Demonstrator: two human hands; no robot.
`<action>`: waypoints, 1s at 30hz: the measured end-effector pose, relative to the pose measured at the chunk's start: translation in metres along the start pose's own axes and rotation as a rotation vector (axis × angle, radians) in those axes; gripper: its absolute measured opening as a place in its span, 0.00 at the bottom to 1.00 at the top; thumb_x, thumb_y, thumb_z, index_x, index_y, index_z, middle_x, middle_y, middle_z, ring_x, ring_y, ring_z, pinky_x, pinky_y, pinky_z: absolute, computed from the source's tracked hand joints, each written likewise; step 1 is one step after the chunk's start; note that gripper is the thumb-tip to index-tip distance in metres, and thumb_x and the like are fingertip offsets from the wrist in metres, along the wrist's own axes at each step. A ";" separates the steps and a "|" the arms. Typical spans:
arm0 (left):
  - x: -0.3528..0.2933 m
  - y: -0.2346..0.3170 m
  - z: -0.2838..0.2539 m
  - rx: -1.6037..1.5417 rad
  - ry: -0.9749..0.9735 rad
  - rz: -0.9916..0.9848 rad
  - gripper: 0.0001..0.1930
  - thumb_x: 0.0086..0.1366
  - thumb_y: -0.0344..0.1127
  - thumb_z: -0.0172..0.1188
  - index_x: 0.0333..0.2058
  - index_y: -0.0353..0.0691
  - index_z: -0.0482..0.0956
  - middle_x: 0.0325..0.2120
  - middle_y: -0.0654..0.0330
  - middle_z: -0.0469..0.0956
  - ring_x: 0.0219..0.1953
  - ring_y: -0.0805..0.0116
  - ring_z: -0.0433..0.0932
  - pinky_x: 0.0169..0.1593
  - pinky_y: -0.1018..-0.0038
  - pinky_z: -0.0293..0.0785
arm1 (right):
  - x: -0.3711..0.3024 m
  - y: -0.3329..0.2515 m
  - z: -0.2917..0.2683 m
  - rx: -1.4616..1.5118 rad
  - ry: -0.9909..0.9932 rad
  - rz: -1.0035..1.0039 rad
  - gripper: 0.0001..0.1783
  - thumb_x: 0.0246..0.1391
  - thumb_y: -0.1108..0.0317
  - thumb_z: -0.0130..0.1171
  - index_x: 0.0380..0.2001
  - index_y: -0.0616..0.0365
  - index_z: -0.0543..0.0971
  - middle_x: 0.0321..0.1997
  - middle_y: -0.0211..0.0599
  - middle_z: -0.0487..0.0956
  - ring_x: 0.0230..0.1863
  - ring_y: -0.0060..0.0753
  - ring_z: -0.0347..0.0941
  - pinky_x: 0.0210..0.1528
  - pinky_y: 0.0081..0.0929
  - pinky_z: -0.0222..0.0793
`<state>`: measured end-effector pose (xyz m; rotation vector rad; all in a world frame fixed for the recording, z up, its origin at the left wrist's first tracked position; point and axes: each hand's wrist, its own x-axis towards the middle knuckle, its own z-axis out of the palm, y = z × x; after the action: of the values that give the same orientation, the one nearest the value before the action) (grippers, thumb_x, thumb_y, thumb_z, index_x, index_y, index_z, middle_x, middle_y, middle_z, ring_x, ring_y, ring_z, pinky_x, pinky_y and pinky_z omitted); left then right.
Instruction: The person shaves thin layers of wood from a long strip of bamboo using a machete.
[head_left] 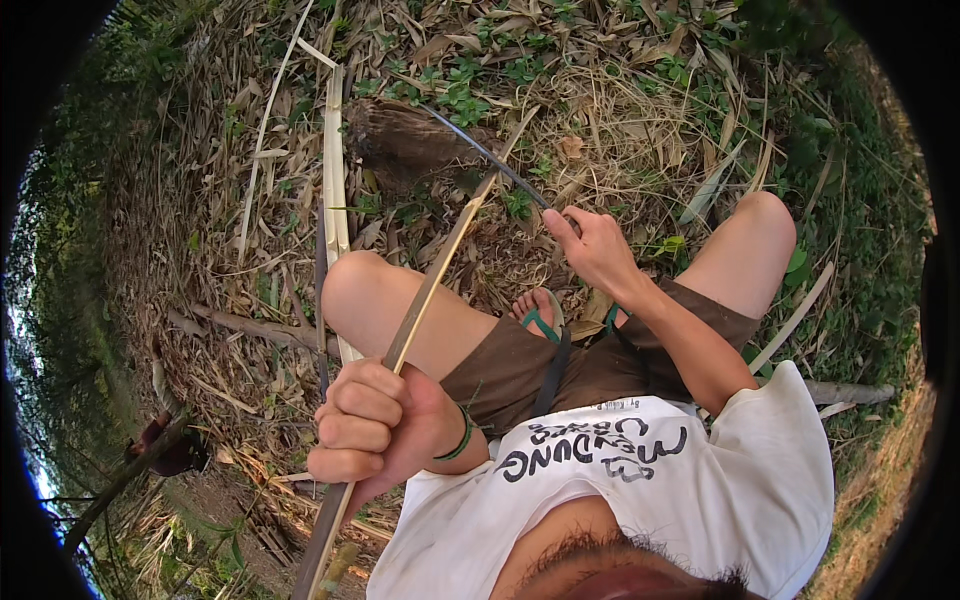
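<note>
Brown leaf litter [190, 165], green foliage [75, 260], strip [434, 278] in left hand [375, 425]

Brown log [395, 142], dry grass [622, 120], green weeds [462, 98]

Left hand [372, 428] grips a long strip [434, 274], right hand [597, 252] a knife [518, 180] at the strip's end

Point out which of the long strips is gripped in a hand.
The brown strip with a pale edge, clenched in the left hand, its far end near the blade; no hand touches the pale strips farther off.
</note>
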<state>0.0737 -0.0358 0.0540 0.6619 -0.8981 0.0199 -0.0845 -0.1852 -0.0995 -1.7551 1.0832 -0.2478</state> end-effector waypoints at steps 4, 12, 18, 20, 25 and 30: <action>-0.005 -0.001 0.008 0.027 0.039 0.042 0.29 0.74 0.62 0.44 0.20 0.47 0.59 0.13 0.70 0.52 0.13 0.79 0.49 0.17 0.79 0.46 | -0.032 -0.029 0.006 0.106 -0.079 -0.351 0.33 0.65 0.41 0.53 0.23 0.63 0.77 0.11 0.41 0.72 0.12 0.40 0.70 0.20 0.34 0.65; -0.008 0.000 0.010 -0.026 0.073 0.034 0.33 0.70 0.71 0.38 0.20 0.48 0.59 0.13 0.71 0.51 0.15 0.79 0.48 0.20 0.78 0.45 | -0.013 -0.022 0.001 0.089 -0.127 -0.254 0.27 0.66 0.46 0.53 0.29 0.62 0.79 0.09 0.36 0.65 0.11 0.29 0.61 0.18 0.34 0.56; 0.000 0.001 0.007 -0.066 0.067 -0.017 0.31 0.70 0.68 0.41 0.19 0.48 0.59 0.13 0.72 0.52 0.14 0.79 0.48 0.20 0.79 0.47 | 0.037 0.033 0.003 0.069 0.026 -0.042 0.33 0.64 0.40 0.54 0.25 0.64 0.79 0.08 0.40 0.67 0.11 0.37 0.67 0.18 0.35 0.60; -0.003 0.000 0.008 -0.012 0.040 0.000 0.25 0.72 0.54 0.51 0.19 0.48 0.60 0.11 0.72 0.54 0.12 0.81 0.52 0.18 0.82 0.52 | 0.043 0.026 -0.003 0.032 -0.018 0.002 0.34 0.64 0.38 0.53 0.26 0.64 0.79 0.08 0.41 0.67 0.11 0.38 0.66 0.19 0.37 0.60; 0.003 -0.004 0.005 0.004 0.135 0.030 0.23 0.70 0.49 0.55 0.18 0.49 0.61 0.10 0.73 0.54 0.11 0.83 0.53 0.17 0.83 0.54 | 0.050 0.034 0.010 0.064 -0.102 -0.149 0.38 0.64 0.35 0.49 0.29 0.66 0.80 0.12 0.46 0.71 0.15 0.44 0.70 0.23 0.42 0.62; 0.008 -0.008 0.009 -0.029 0.125 0.016 0.23 0.70 0.48 0.56 0.18 0.49 0.61 0.09 0.73 0.54 0.10 0.83 0.53 0.16 0.84 0.53 | 0.150 0.136 0.002 -0.150 -0.040 0.280 0.43 0.63 0.30 0.44 0.34 0.67 0.82 0.25 0.55 0.80 0.31 0.52 0.79 0.39 0.46 0.72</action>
<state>0.0744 -0.0490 0.0599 0.6195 -0.7816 0.0618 -0.0715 -0.3082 -0.2591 -1.7055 1.3302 0.0421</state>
